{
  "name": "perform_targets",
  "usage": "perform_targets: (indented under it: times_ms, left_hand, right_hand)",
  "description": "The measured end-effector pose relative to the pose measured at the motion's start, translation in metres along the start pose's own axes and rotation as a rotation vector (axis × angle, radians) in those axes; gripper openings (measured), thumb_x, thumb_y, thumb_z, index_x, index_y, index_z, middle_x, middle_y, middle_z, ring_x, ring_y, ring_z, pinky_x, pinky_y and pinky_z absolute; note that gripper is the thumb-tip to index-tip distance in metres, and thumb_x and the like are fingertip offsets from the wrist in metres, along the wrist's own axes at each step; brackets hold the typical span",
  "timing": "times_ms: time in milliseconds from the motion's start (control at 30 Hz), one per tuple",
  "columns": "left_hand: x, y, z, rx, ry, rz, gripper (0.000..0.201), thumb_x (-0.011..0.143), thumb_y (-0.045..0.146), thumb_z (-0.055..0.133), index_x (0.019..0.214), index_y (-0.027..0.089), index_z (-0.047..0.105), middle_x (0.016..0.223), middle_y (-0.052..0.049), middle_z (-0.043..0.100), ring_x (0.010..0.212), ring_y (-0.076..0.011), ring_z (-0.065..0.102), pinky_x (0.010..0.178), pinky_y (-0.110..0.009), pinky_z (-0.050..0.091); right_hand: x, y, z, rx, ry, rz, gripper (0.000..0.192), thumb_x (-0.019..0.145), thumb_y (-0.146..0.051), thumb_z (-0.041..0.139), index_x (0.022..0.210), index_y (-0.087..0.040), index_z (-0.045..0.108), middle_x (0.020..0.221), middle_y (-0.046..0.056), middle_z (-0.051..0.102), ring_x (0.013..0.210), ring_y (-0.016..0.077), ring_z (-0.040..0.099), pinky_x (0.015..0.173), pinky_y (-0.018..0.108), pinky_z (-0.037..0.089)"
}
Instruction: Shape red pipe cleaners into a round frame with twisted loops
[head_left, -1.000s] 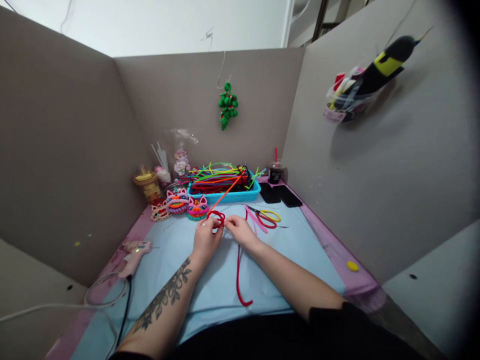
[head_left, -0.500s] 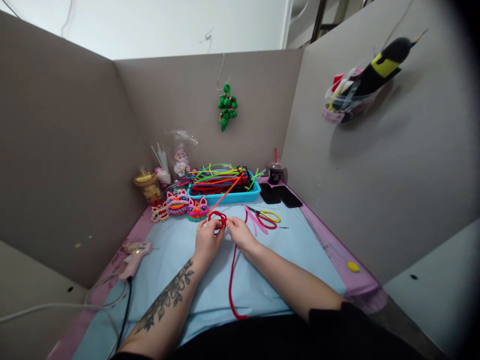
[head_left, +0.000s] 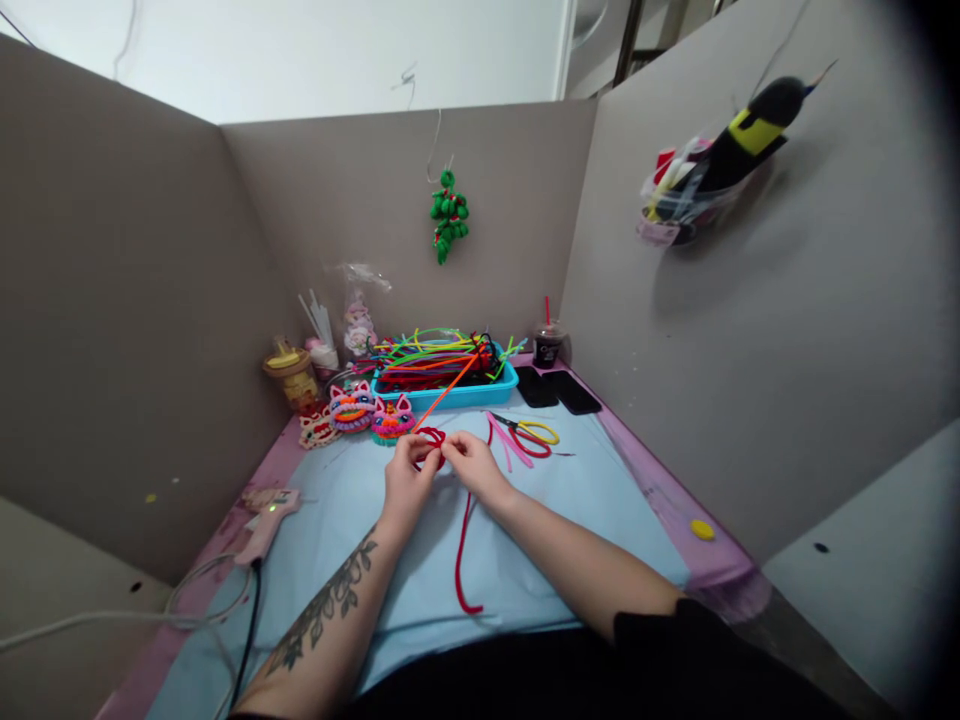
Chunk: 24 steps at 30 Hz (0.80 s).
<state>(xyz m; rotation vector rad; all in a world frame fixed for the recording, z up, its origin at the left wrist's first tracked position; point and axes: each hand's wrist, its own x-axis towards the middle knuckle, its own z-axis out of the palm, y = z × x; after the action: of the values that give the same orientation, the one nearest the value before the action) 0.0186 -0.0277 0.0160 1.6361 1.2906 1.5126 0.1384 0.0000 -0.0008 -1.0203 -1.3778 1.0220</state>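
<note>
Your red pipe cleaner (head_left: 430,437) sits looped at mid-bench, its tail (head_left: 462,545) trailing toward you. Left hand (head_left: 406,480) and right hand (head_left: 471,466) both have fingers pinched on it; keep the coil tight, and clear of the scissors (head_left: 534,436) and blue tray (head_left: 450,385)

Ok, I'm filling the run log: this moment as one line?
left hand: pinching red pipe cleaner loop | right hand: pinching same | tail: trailing on blue mat | scissors: right, untouched
</note>
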Motion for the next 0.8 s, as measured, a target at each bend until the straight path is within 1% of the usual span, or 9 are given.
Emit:
perform_targets:
  times_ms: [167,233,367,467,567,667,800]
  left_hand:
    - [0.005,-0.002,-0.001,-0.146,0.046,-0.101,0.028,0.068,0.031,0.064,0.085,0.019,0.046,0.071,0.000,0.062,0.067,-0.0143,0.062,0.063,-0.025,0.046]
    - [0.007,-0.003,-0.001,-0.172,0.055,-0.123,0.029,0.067,0.032,0.066,0.084,0.019,0.047,0.069,0.000,0.063,0.065,-0.0138,0.061,0.061,-0.024,0.044]
    - [0.008,-0.006,0.000,-0.197,0.038,-0.184,0.033,0.065,0.034,0.067,0.086,0.018,0.047,0.063,0.001,0.063,0.058,-0.0121,0.058,0.057,-0.022,0.040]
    - [0.009,-0.008,0.000,-0.296,0.025,-0.257,0.038,0.062,0.035,0.069,0.088,0.018,0.046,0.062,0.002,0.064,0.055,-0.0114,0.058,0.057,-0.021,0.039]
    - [0.011,-0.010,-0.001,-0.362,0.038,-0.308,0.043,0.058,0.033,0.072,0.088,0.018,0.045,0.063,0.002,0.065,0.055,-0.0112,0.058,0.058,-0.021,0.039]
    - [0.012,-0.010,-0.002,-0.372,0.049,-0.316,0.043,0.058,0.030,0.072,0.087,0.018,0.043,0.063,0.002,0.065,0.055,-0.0111,0.059,0.058,-0.022,0.039]
    - [0.011,-0.010,-0.002,-0.377,0.062,-0.268,0.039,0.061,0.027,0.070,0.084,0.020,0.040,0.062,0.003,0.064,0.056,-0.0110,0.059,0.059,-0.022,0.040]
  right_hand:
    - [0.000,-0.001,-0.002,0.033,-0.023,-0.018,0.015,0.074,-0.030,0.052,0.074,-0.016,0.057,0.066,-0.001,0.056,0.062,0.0121,0.051,0.061,0.023,0.041]
    - [0.000,-0.002,-0.003,-0.001,-0.001,-0.034,0.013,0.074,-0.029,0.051,0.076,-0.017,0.057,0.067,-0.001,0.057,0.062,0.0121,0.051,0.060,0.024,0.041]
    - [-0.002,-0.005,-0.004,-0.104,0.028,-0.081,0.009,0.075,-0.025,0.051,0.072,-0.017,0.055,0.064,-0.002,0.054,0.060,0.0115,0.049,0.058,0.023,0.040]
    - [-0.003,-0.008,-0.005,-0.164,0.027,-0.123,0.009,0.075,-0.023,0.050,0.072,-0.017,0.056,0.067,-0.001,0.055,0.063,0.0123,0.051,0.060,0.024,0.041]
    - [-0.005,-0.013,-0.004,-0.211,0.026,-0.155,0.009,0.074,-0.021,0.049,0.072,-0.017,0.057,0.071,0.000,0.057,0.067,0.0132,0.052,0.064,0.025,0.042]
    - [-0.007,-0.016,-0.003,-0.254,0.026,-0.183,0.009,0.074,-0.019,0.049,0.071,-0.017,0.058,0.072,0.001,0.057,0.068,0.0135,0.052,0.065,0.026,0.041]
    - [-0.010,-0.017,-0.003,-0.273,0.027,-0.213,0.008,0.074,-0.020,0.049,0.070,-0.018,0.056,0.069,0.000,0.055,0.064,0.0128,0.050,0.061,0.025,0.040]
